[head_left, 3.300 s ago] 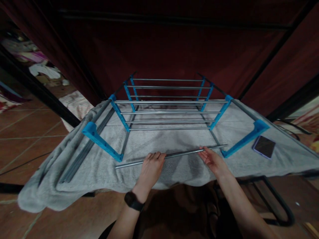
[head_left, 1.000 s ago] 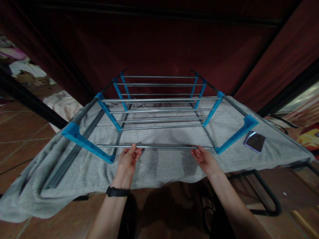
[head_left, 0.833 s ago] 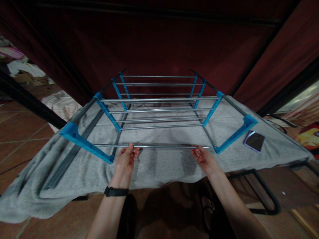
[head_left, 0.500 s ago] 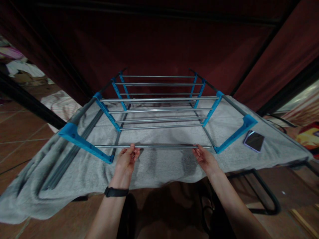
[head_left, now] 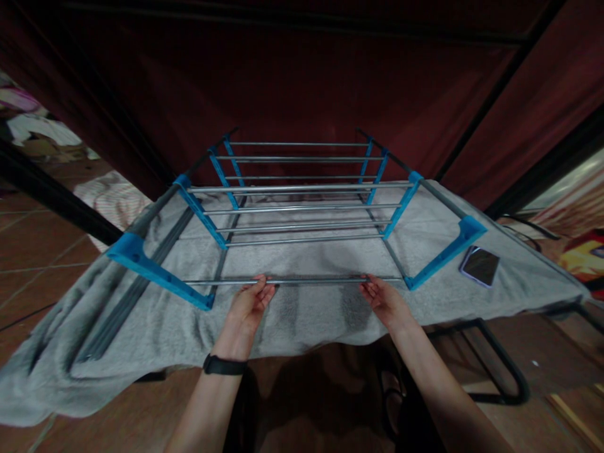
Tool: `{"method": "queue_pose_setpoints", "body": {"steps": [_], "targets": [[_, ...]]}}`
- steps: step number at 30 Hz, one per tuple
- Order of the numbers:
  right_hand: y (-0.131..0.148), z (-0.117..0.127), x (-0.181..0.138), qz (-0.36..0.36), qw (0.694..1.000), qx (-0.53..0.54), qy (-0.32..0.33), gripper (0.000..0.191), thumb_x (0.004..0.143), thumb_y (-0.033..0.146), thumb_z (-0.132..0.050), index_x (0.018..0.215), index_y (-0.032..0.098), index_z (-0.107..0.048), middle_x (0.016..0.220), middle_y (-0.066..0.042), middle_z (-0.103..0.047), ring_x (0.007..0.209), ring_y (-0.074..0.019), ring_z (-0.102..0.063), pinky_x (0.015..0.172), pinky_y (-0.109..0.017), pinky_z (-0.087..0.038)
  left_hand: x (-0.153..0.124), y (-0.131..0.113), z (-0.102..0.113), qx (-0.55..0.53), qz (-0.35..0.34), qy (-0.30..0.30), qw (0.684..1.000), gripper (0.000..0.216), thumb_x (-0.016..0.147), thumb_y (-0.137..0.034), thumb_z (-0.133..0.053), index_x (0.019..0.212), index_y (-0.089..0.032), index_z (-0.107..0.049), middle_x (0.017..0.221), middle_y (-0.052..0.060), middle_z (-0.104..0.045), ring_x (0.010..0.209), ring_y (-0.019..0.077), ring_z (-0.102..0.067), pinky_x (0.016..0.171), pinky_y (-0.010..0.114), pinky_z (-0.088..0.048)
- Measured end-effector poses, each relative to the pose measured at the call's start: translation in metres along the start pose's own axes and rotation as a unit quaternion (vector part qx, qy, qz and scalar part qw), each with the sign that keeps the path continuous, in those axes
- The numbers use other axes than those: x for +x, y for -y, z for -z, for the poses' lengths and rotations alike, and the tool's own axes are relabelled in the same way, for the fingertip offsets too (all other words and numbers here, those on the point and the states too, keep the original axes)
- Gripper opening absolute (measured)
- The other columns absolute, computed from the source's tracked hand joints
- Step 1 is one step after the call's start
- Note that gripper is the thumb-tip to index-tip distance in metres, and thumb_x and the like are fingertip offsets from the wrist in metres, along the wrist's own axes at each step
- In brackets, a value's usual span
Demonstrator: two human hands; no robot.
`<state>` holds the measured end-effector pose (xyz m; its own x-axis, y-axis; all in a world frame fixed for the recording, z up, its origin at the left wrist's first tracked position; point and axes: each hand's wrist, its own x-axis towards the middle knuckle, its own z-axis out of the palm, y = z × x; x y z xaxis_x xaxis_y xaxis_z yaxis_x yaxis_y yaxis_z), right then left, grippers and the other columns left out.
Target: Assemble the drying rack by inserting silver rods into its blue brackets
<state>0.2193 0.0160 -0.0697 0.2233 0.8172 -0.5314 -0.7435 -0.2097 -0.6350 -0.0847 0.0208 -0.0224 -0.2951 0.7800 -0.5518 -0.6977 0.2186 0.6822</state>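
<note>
A rack (head_left: 302,189) of blue plastic brackets and grey metal rods lies on a grey towel (head_left: 302,314). I hold a loose metal rod (head_left: 316,280) level between the nearest left blue bracket (head_left: 155,270) and the nearest right blue bracket (head_left: 443,255). My left hand (head_left: 250,305) pinches the rod left of its middle. My right hand (head_left: 384,302) grips it nearer its right end. The rod's left end sits at the left bracket; its right end lies close to the right bracket.
A phone (head_left: 480,265) lies on the towel right of the rack. Several spare rods (head_left: 127,302) lie along the towel's left side. A dark red curtain (head_left: 302,82) hangs behind. Tiled floor (head_left: 28,251) and cloth piles lie at the left; a black metal frame (head_left: 509,377) shows at the lower right.
The rod went from slanted on the towel to level between the two front brackets. Over the last second it shifted slightly, and my left hand slid a little right along it.
</note>
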Motion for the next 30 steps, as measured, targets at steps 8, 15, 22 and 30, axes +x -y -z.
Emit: {"method": "queue_pose_setpoints", "body": {"steps": [8,15,22,30], "targets": [[-0.005,-0.002,-0.002,0.0,1.0,-0.006,-0.002,0.015,0.084,0.009,-0.061,0.073,0.018,-0.067,0.071,-0.004,-0.072,0.064,-0.0126,-0.067,0.07,-0.025,-0.061,-0.007,0.0,-0.005,-0.003,0.053,0.001,0.999,0.026,0.082,0.01,-0.047,0.074,-0.011,-0.06,0.071,0.006,-0.067,0.064,0.0127,-0.067,0.061,0.023,-0.059],[-0.005,-0.002,-0.002,-0.011,1.0,-0.006,-0.003,0.019,0.085,0.008,-0.059,0.072,0.019,-0.066,0.069,-0.003,-0.071,0.064,-0.0124,-0.067,0.071,-0.025,-0.061,-0.001,0.004,-0.001,0.014,0.042,-0.001,0.999,0.024,0.084,0.007,-0.05,0.074,-0.011,-0.061,0.07,0.006,-0.067,0.061,0.0121,-0.066,0.061,0.023,-0.058],[-0.005,-0.008,-0.008,-0.018,1.0,-0.017,0.017,0.022,0.079,0.0,-0.06,0.07,0.019,-0.066,0.072,-0.001,-0.073,0.069,-0.0127,-0.069,0.072,-0.025,-0.061,-0.001,0.004,0.0,0.03,-0.004,-0.017,0.999,0.021,0.085,0.005,-0.054,0.072,-0.011,-0.061,0.063,0.003,-0.067,0.054,0.0111,-0.065,0.053,0.02,-0.056],[-0.005,-0.01,-0.011,0.006,1.0,-0.015,0.007,0.022,0.072,0.003,-0.073,0.064,0.02,-0.062,0.067,0.002,-0.07,0.062,-0.0111,-0.066,0.071,-0.024,-0.06,-0.002,0.005,-0.003,0.026,-0.006,-0.024,0.999,0.018,0.083,0.002,-0.061,0.07,-0.011,-0.062,0.056,0.001,-0.063,0.05,0.0111,-0.064,0.047,0.017,-0.052]]}}
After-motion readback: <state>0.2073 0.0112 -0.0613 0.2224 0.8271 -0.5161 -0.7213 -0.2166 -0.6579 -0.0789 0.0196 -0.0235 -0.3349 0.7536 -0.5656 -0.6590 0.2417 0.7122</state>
